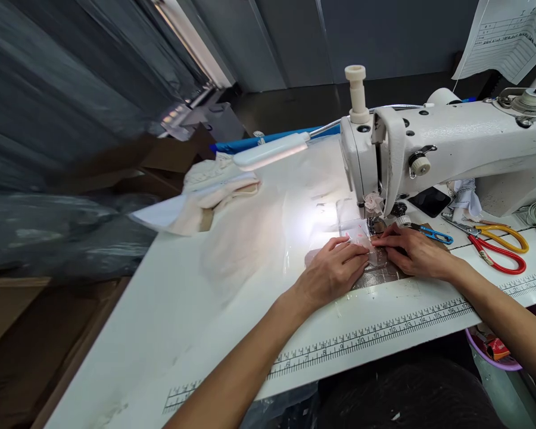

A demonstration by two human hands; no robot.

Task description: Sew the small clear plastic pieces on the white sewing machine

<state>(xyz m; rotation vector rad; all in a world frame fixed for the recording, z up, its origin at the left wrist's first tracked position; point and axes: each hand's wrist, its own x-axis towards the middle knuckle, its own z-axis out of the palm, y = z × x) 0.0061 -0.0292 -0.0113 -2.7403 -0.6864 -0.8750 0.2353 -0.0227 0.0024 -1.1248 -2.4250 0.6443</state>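
One sheer piece, long axis seemingly pointing away, left fingers slightly spread, pinch of right fingers unclear.

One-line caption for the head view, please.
Left hand and right hand on pale material at a white sewing machine.

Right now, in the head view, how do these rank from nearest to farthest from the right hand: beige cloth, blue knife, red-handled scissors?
From the right hand:
1. Blue knife: just beyond it, slightly right.
2. Red-handled scissors: farther right.
3. Beige cloth: well left, across the table.
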